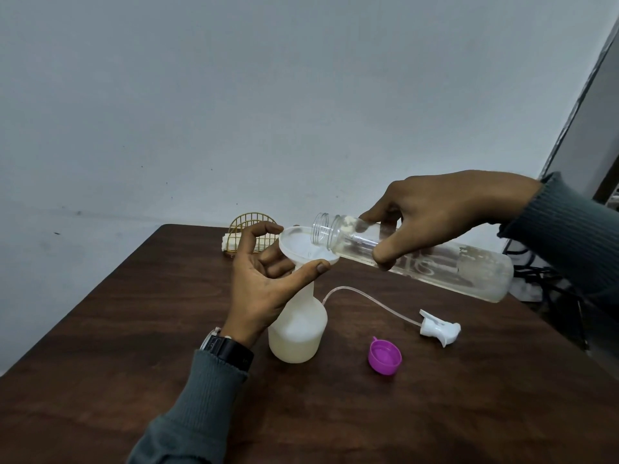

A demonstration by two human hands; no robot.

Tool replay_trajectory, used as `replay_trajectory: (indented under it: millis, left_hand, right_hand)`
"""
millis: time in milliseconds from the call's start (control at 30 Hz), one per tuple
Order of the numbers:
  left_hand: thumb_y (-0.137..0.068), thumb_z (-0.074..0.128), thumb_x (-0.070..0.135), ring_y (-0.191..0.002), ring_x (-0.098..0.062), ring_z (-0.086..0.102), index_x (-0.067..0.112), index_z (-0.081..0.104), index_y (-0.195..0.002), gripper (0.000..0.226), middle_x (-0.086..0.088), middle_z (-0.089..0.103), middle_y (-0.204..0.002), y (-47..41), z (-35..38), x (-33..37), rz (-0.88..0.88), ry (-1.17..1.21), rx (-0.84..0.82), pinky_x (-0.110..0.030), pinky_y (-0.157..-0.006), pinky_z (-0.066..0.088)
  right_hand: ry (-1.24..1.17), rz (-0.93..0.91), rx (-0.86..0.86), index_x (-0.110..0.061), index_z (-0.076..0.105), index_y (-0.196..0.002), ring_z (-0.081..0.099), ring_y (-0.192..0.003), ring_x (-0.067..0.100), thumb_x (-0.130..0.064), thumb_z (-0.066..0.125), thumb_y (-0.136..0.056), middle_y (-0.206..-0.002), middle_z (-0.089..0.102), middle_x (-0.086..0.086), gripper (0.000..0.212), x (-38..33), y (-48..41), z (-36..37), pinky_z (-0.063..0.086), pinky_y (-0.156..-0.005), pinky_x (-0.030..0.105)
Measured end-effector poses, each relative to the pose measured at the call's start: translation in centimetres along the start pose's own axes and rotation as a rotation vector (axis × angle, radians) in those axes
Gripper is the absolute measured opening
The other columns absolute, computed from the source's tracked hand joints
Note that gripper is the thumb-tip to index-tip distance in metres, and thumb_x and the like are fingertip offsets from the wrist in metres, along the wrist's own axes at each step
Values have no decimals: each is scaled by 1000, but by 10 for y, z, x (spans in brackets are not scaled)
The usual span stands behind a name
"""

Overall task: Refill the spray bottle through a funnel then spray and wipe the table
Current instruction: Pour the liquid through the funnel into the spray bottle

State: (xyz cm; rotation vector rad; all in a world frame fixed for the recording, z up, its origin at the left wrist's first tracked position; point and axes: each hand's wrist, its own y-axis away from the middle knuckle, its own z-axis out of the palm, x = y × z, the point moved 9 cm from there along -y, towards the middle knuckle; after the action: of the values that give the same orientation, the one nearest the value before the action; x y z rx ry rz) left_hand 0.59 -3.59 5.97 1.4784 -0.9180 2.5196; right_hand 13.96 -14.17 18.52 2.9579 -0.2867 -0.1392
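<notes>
You have one view only, from the camera on your head, wide-angle, looking forward and down across the dark wooden table toward the grey wall. It sits close above your forearms; the table's far edge meets the wall mid-frame.

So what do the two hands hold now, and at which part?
Left hand steadies the funnel by its rim, on the spray bottle. Right hand grips the clear bottle around its middle.
</notes>
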Motion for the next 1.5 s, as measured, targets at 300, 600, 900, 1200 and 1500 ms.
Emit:
replay_trajectory:
  millis: [300, 600, 900, 1200, 1500]
  left_hand:
    - [-57, 90, 7, -92, -27, 81, 12, 45, -124, 81, -11, 81, -108, -1, 1, -1, -5, 1, 5, -30, -74, 63]
    - [-57, 93, 6, -94, -29, 80, 13, 45, -122, 80, -12, 81, -109, 0, 1, -1, -4, -5, 5, -31, -76, 64]
    - [-57, 90, 8, -94, -28, 80, 13, 46, -122, 80, -10, 81, -108, 0, 0, -1, 0, -7, 6, -31, -75, 63]
    - [-59, 94, 2, -95, -29, 80, 13, 46, -123, 81, -13, 81, -110, 0, -2, -3, -1, -8, 11, -32, -77, 64]
    - [-58, 95, 4, -98, -30, 80, 15, 46, -121, 81, -13, 80, -111, 0, -4, -5, -8, -1, 6, -33, -80, 64]
  right_hand:
    - [2, 7, 2, -38, 75, -111, 62, -48, 1, -46, 75, -76, -87, 79, -16, 36, 0, -1, -2, 63, -82, 33]
    - [23, 12, 12, -39, 74, -116, 60, -46, -1, -48, 76, -74, -85, 78, -14, 42, 0, 0, -3, 61, -79, 30]
    - [28, 19, 7, -38, 74, -118, 60, -46, -1, -49, 75, -73, -89, 79, -11, 46, -1, -1, -2, 61, -79, 30]
    - [50, 30, 2, -40, 73, -119, 65, -51, 1, -53, 75, -69, -92, 80, -9, 52, -1, -3, -1, 63, -81, 31]
    - [38, 19, 6, -38, 73, -119, 68, -55, 3, -49, 77, -72, -90, 80, -9, 49, -2, -6, -1, 64, -80, 32]
